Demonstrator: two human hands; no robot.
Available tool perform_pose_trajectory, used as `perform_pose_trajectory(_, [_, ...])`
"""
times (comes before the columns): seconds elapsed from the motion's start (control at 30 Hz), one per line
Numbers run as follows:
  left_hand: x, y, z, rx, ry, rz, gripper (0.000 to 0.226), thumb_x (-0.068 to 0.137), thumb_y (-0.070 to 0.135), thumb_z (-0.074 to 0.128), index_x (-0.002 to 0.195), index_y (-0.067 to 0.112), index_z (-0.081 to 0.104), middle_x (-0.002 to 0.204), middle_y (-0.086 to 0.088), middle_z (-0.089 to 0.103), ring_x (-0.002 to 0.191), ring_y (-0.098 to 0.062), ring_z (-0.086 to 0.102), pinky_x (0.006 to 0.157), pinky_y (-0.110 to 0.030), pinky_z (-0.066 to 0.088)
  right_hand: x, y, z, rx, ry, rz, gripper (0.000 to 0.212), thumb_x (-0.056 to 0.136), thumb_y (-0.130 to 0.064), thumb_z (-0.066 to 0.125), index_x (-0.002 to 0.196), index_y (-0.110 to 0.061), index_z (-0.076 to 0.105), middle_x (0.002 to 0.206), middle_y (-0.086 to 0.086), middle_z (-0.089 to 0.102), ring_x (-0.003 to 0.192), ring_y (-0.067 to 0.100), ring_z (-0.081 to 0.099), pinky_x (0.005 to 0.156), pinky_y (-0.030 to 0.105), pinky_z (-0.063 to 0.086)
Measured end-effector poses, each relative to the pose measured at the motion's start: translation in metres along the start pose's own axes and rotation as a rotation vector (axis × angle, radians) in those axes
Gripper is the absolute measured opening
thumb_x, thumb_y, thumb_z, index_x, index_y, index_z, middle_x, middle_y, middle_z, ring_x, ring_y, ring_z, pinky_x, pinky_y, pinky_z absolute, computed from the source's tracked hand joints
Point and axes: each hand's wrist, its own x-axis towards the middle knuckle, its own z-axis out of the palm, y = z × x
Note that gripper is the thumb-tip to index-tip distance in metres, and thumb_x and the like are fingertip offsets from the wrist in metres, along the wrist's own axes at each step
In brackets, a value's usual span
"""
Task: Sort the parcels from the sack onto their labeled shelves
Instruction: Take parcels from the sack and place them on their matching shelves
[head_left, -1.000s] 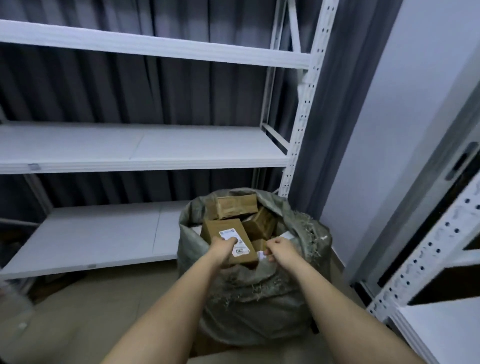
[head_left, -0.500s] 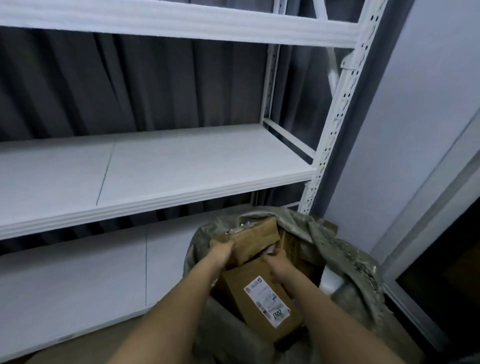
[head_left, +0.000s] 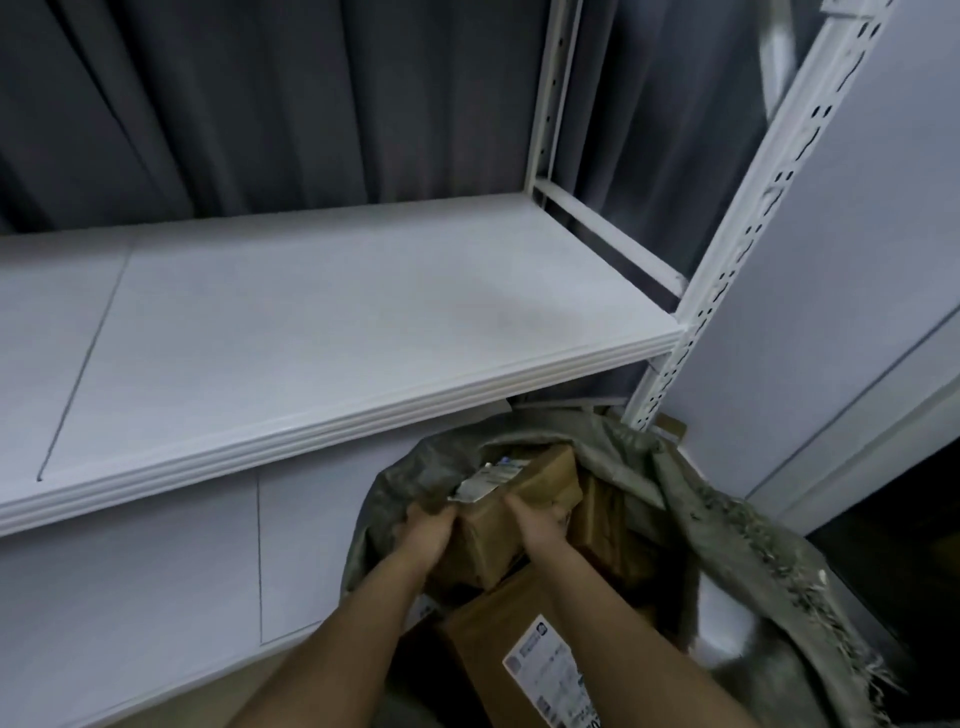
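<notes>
Your fingers curl around both ends of one brown parcel (head_left: 519, 499): left hand (head_left: 428, 530) grips its left end, right hand (head_left: 537, 530) its right end. Fingertips are hidden behind the box. The parcel sits at the mouth of the grey-green sack (head_left: 737, 540), white label peeling off its top. A second labeled parcel (head_left: 524, 644) lies lower, between your forearms. The white shelf (head_left: 322, 322) edge runs just above the sack's rim.

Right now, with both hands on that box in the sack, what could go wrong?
The label on the gripped box is peeling and could tear off. Lifting straight up, the box may knock the shelf edge just above. The sack rim sags and could snag it.
</notes>
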Motion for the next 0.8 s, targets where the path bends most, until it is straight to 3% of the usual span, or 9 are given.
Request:
perform_pose_trajectory(0.27, [0.033, -0.015, 0.011, -0.23, -0.044, -0.096, 0.07, 0.087, 0.06, 0.051, 0.143, 0.019, 0.042, 0.135, -0.011, 0.053, 0.117, -0.03, 0.053, 0.105, -0.042, 0.041, 0.027, 0.008, 0.018, 0.137, 0.047, 0.171, 0.118, 0.07, -0.042, 0.082, 0.151, -0.012, 0.002, 0.15, 0.019, 0.024, 0.129, 0.038, 0.039, 0.105, 0.044, 0.04])
perform_pose_trajectory(0.37, [0.026, -0.012, 0.012, -0.264, 0.05, -0.049, 0.067, 0.087, 0.061, 0.048, 0.139, 0.018, 0.047, 0.134, -0.011, 0.054, 0.119, -0.03, 0.052, 0.107, -0.045, 0.038, 0.029, 0.01, 0.018, 0.133, 0.056, 0.194, 0.111, 0.074, -0.045, 0.078, 0.152, -0.015, 0.004, 0.149, 0.018, 0.026, 0.127, 0.038, 0.04, 0.104, 0.047, 0.041])
perform_pose_trajectory(0.5, [0.007, 0.0, 0.004, -0.215, 0.233, 0.008, 0.056, 0.097, 0.048, 0.039, 0.137, 0.009, 0.046, 0.134, -0.016, 0.052, 0.122, -0.033, 0.049, 0.109, -0.043, 0.035, 0.016, 0.004, 0.002, 0.203, -0.048, 0.162, 0.093, 0.08, -0.057, 0.063, 0.152, -0.019, 0.017, 0.143, 0.016, 0.039, 0.121, 0.039, 0.048, 0.1, 0.052, 0.045])
perform_pose_trajectory(0.6, [-0.015, 0.016, 0.001, -0.206, 0.069, -0.004, 0.054, 0.097, 0.05, 0.037, 0.128, 0.01, 0.055, 0.126, -0.015, 0.058, 0.115, -0.031, 0.053, 0.105, -0.041, 0.04, -0.004, -0.005, -0.023, 0.224, -0.172, 0.116, 0.076, 0.084, -0.061, 0.055, 0.146, -0.021, 0.033, 0.127, 0.016, 0.058, 0.105, 0.033, 0.06, 0.072, 0.039, 0.055])
perform_pose_trajectory(0.67, [-0.039, 0.027, 0.0, -0.192, -0.116, -0.019, 0.051, 0.091, 0.059, 0.044, 0.107, 0.016, 0.067, 0.101, -0.009, 0.07, 0.097, -0.026, 0.064, 0.086, -0.031, 0.051, -0.022, -0.01, -0.047, 0.173, -0.252, 0.079, 0.067, 0.084, -0.064, 0.053, 0.134, -0.02, 0.049, 0.101, 0.011, 0.072, 0.09, 0.027, 0.065, 0.056, 0.028, 0.05])
perform_pose_trajectory(0.73, [-0.061, 0.035, 0.001, -0.15, -0.264, -0.043, 0.052, 0.078, 0.069, 0.056, 0.089, 0.021, 0.074, 0.083, -0.007, 0.075, 0.078, -0.024, 0.071, 0.067, -0.026, 0.054, -0.036, -0.014, -0.073, 0.111, -0.318, 0.062, 0.062, 0.078, -0.067, 0.056, 0.117, -0.019, 0.063, 0.082, 0.006, 0.076, 0.089, 0.026, 0.066, 0.061, 0.029, 0.049])
perform_pose_trajectory(0.8, [-0.077, 0.038, 0.007, -0.08, -0.344, -0.034, 0.062, 0.062, 0.074, 0.065, 0.094, 0.021, 0.072, 0.09, -0.009, 0.074, 0.089, -0.03, 0.069, 0.08, -0.034, 0.054, -0.047, -0.012, -0.101, 0.088, -0.393, 0.032, 0.058, 0.078, -0.065, 0.056, 0.111, -0.019, 0.068, 0.091, 0.009, 0.076, 0.098, 0.029, 0.065, 0.075, 0.034, 0.05])
